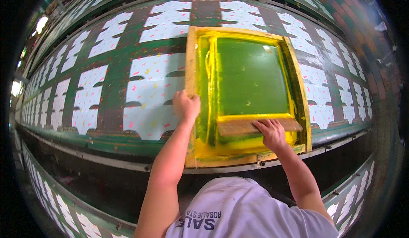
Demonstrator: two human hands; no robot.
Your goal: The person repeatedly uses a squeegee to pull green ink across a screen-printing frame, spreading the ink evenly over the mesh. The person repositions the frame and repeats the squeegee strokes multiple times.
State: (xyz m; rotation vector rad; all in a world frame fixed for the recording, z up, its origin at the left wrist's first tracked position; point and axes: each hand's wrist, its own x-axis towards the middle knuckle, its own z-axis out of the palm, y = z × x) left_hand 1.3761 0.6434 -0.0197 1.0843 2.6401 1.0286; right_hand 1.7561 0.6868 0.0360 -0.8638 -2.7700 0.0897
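Observation:
A wooden-framed printing screen (191,59) lies on the long green table in front of me, its green mesh bordered by bright yellow ink (209,63). My left hand (186,106) is closed around the left rail of the frame. In my right hand (272,132) is a wide wooden squeegee (238,127), gripped from the near side, resting across the lower part of the mesh. A band of yellow ink runs along the squeegee's far edge. The squeegee's blade is hidden against the screen.
White cut fabric pieces (154,91) with small pink and yellow prints lie in rows along the green table (111,78), on both sides of the frame. A metal rail (106,163) follows its near edge. Another table with white pieces (64,204) stands behind me at the lower left.

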